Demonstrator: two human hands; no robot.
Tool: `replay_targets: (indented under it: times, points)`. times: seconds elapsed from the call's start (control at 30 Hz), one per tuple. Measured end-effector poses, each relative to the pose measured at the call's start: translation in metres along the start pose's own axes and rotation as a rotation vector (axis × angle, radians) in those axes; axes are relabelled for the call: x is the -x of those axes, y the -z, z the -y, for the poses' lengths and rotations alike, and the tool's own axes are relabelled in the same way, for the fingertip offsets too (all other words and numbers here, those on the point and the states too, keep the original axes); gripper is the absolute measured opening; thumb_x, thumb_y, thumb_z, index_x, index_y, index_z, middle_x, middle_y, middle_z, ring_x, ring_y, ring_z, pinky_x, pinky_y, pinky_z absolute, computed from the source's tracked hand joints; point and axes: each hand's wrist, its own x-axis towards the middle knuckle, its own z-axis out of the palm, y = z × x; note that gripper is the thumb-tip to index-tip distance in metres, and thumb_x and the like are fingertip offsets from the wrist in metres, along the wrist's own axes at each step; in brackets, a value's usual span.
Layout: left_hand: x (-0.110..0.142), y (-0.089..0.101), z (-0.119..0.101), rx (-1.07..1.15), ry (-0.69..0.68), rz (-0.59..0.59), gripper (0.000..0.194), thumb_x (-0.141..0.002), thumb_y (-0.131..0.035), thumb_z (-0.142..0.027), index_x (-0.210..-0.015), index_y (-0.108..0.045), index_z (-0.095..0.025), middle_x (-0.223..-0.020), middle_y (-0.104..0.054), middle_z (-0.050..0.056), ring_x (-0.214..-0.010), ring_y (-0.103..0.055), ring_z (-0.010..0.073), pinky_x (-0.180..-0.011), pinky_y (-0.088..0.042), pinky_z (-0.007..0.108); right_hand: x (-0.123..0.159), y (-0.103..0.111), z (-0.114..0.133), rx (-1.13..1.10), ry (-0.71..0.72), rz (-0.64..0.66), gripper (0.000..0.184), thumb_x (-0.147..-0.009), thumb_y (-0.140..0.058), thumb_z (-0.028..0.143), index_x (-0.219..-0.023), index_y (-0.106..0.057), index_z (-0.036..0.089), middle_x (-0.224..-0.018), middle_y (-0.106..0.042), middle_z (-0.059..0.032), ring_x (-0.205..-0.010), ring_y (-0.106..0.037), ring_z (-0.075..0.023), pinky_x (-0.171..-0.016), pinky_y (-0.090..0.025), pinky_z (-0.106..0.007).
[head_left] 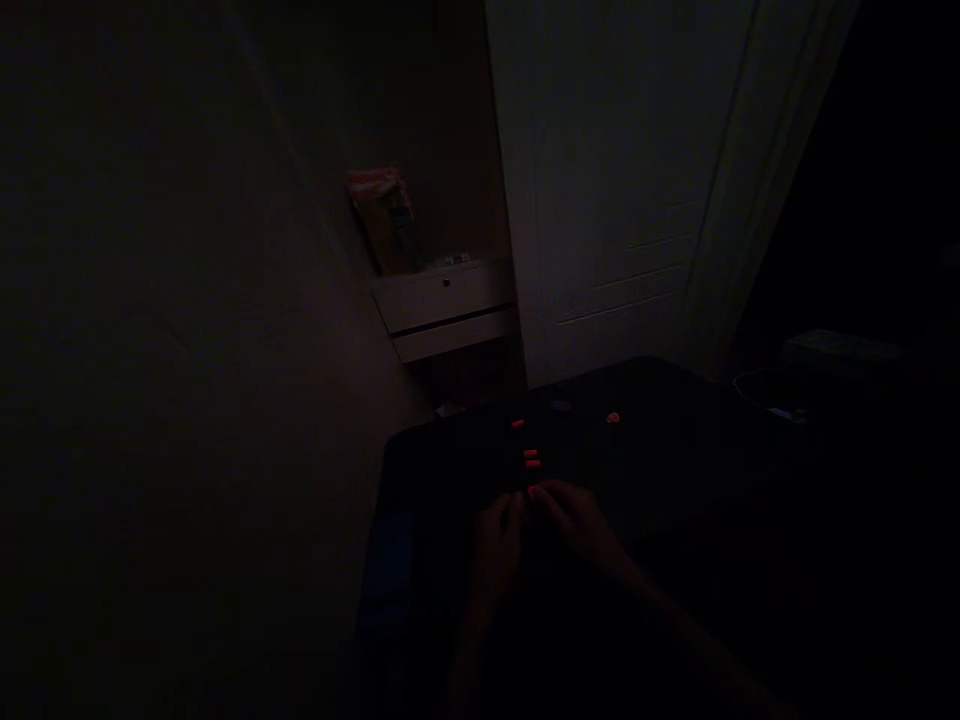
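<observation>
The view is very dark. My right hand (579, 515) is closed, thumb and finger pinching a small red-orange piece (533, 491) at their tips. Close beside it on the left, my left hand (495, 535) has its fingers drawn together; whatever they hold, if anything, is lost in the dark. Just beyond the fingers, two short red-orange pieces (532, 463) lie one behind the other on the dark table (450, 465). Another such piece (517, 424) lies farther back. A small roundish orange item (613, 417) rests to the right, its kind unclear.
A dim blue object (388, 560) lies at the table's left edge. Behind the table stand a white drawer unit (450, 300) with a bag-like package (386, 225) on top, and a pale panelled door (615, 200). A wall (187, 350) runs along the left.
</observation>
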Motion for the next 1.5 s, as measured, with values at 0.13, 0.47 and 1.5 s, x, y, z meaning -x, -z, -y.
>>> replay_targets:
  times: [0.13, 0.47, 1.5]
  points:
    - [-0.0008, 0.0002, 0.0007, 0.088, 0.002, -0.032, 0.030, -0.095, -0.052, -0.040, -0.106, -0.071, -0.019, -0.088, -0.075, 0.006, -0.076, -0.067, 0.0192, -0.073, -0.051, 0.030, -0.0018, 0.0008, -0.0002, -0.090, -0.068, -0.014, 0.036, -0.097, -0.051, 0.045, -0.094, -0.073, 0.017, -0.084, -0.074, -0.0058, -0.077, -0.066, -0.0205, -0.070, -0.049, -0.029]
    - [-0.0021, 0.0009, 0.0009, 0.200, -0.088, -0.040, 0.025, -0.088, -0.066, -0.035, -0.105, -0.076, -0.021, -0.107, -0.073, 0.010, -0.095, -0.069, 0.0232, -0.086, -0.055, 0.035, -0.0033, 0.0003, -0.0012, -0.235, -0.094, 0.041, 0.037, -0.092, -0.058, 0.052, -0.100, -0.073, 0.019, -0.095, -0.075, -0.0071, -0.088, -0.068, -0.0234, -0.080, -0.052, -0.033]
    - [-0.0023, 0.0023, 0.0060, 0.073, 0.011, -0.089, 0.031, -0.087, -0.061, -0.044, -0.085, -0.075, -0.017, -0.081, -0.076, 0.008, -0.077, -0.069, 0.0231, -0.071, -0.052, 0.032, -0.0012, -0.0017, -0.0029, -0.112, 0.023, 0.035, 0.028, -0.094, -0.060, 0.038, -0.112, -0.074, 0.022, -0.113, -0.075, -0.0081, -0.106, -0.069, -0.0251, -0.098, -0.052, -0.040]
